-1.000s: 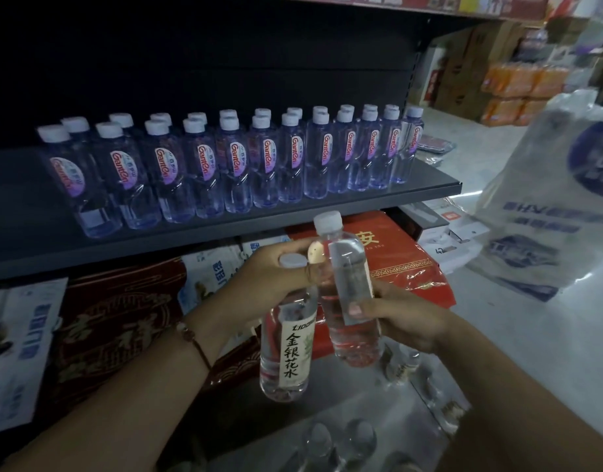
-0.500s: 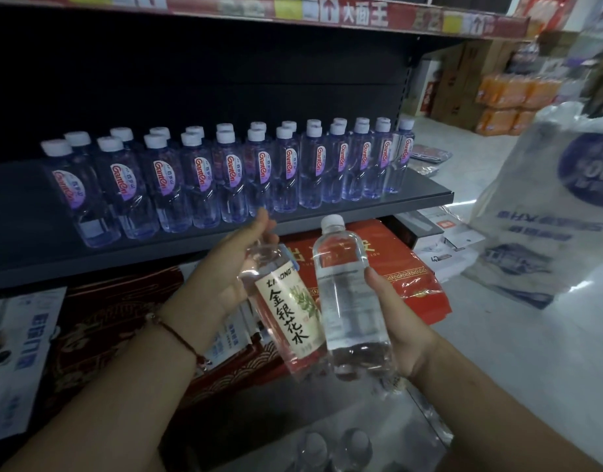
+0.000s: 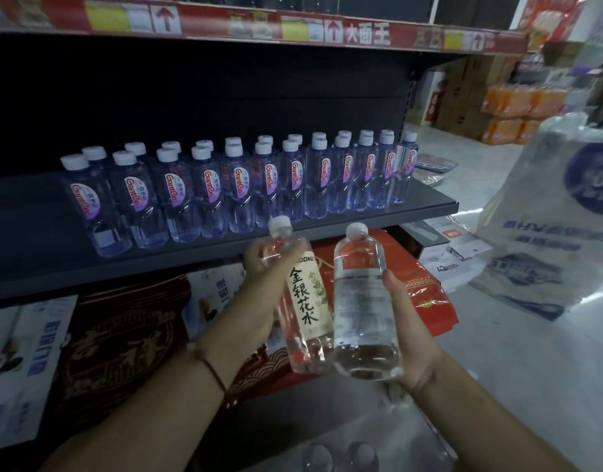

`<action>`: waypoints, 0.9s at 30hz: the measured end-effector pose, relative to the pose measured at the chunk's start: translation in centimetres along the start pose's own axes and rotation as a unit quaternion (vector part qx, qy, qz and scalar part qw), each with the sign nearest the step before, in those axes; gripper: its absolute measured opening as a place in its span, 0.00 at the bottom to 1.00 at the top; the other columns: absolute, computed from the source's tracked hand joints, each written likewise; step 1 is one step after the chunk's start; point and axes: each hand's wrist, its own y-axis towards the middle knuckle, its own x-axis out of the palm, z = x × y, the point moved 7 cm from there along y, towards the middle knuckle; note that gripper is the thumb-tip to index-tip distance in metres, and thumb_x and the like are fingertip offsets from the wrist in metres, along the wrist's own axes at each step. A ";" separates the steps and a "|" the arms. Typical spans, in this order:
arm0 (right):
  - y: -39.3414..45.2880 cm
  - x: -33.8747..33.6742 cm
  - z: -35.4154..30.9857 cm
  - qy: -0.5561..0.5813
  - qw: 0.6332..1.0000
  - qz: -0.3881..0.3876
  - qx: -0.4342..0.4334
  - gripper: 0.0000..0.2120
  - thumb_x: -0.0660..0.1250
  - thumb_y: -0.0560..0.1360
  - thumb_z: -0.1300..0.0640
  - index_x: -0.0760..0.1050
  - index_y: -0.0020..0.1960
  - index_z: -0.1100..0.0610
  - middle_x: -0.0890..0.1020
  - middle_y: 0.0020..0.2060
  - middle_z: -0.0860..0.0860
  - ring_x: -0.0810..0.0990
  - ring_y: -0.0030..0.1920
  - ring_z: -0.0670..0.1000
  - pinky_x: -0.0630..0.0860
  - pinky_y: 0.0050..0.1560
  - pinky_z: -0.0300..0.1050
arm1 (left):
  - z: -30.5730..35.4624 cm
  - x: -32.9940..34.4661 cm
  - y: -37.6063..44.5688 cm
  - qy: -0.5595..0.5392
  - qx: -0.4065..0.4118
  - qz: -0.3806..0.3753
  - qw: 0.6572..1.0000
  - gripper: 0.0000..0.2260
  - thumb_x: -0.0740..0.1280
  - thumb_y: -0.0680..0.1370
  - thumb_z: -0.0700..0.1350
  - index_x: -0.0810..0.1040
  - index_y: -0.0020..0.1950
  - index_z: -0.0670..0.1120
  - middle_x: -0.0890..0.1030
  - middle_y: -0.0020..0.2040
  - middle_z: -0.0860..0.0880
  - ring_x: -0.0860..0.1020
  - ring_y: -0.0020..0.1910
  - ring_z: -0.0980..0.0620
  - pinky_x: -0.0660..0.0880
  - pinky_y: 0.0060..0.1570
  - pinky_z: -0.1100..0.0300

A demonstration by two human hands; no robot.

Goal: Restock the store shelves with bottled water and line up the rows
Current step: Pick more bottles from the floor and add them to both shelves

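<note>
My left hand (image 3: 259,294) grips a clear bottle with a cream label (image 3: 301,301), tilted left, its white cap near the shelf's front edge. My right hand (image 3: 407,321) holds a second clear bottle (image 3: 359,301) upright, label turned away. The two bottles touch at their bases. Above them, the dark shelf (image 3: 191,257) carries two rows of Ganten water bottles (image 3: 245,185) with white caps, running from left to the right end.
The left part of the shelf board is bare. Red gift boxes (image 3: 426,287) and printed cartons (image 3: 20,362) fill the level below. A white plastic bag (image 3: 552,233) stands on the floor at right. More bottle tops (image 3: 337,454) show at the bottom.
Both hands have risen toward the shelf with their bottles. The labelled bottle went from hanging upright to tilted with its cap up-left; the plain bottle now stands beside it.
</note>
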 end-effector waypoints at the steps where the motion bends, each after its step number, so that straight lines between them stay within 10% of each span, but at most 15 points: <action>1: -0.1 -0.1 -0.3 -0.014 1.000 0.004 -0.002 0.32 0.72 0.71 0.38 0.78 0.62 0.62 0.80 0.56 0.62 0.79 0.56 0.62 0.76 0.60 0.58 | -1.3 0.5 -0.5 0.040 -0.029 -0.023 0.999 0.33 0.76 0.68 0.60 0.66 0.67 0.54 0.84 0.53 0.46 0.85 0.49 0.45 0.83 0.42 0.49; 5: -0.3 -1.4 0.2 -0.062 0.996 0.062 0.010 0.33 0.72 0.69 0.35 0.81 0.60 0.62 0.81 0.54 0.63 0.81 0.54 0.63 0.78 0.57 0.58 | -4.1 1.1 -1.5 0.072 -0.064 -0.059 0.994 0.30 0.78 0.72 0.51 0.66 0.69 0.54 0.87 0.51 0.50 0.87 0.44 0.50 0.83 0.37 0.55; 16: 0.7 5.1 -4.5 -0.267 0.940 0.193 -0.084 0.28 0.67 0.71 0.38 0.80 0.59 0.58 0.84 0.55 0.61 0.83 0.56 0.63 0.78 0.59 0.63 | 7.5 -4.9 -3.8 0.166 0.154 0.048 0.973 0.21 0.78 0.73 0.48 0.72 0.61 0.54 0.85 0.51 0.52 0.85 0.42 0.60 0.79 0.34 0.67; 24: 5.5 18.3 -10.9 -0.222 0.965 0.086 -0.110 0.16 0.71 0.64 0.51 0.84 0.47 0.61 0.85 0.43 0.60 0.84 0.41 0.58 0.83 0.44 0.54 | 25.5 -15.3 -5.4 0.221 0.290 0.165 0.916 0.24 0.82 0.69 0.48 0.74 0.59 0.52 0.86 0.50 0.52 0.86 0.47 0.54 0.82 0.48 0.52; 27: 8.3 22.7 -13.6 -0.205 0.968 0.063 -0.130 0.17 0.73 0.59 0.52 0.85 0.44 0.60 0.85 0.44 0.61 0.85 0.43 0.59 0.81 0.53 0.57 | 31.3 -18.1 -6.3 0.279 0.329 0.203 0.879 0.24 0.80 0.70 0.52 0.72 0.59 0.52 0.84 0.49 0.56 0.84 0.47 0.57 0.79 0.45 0.59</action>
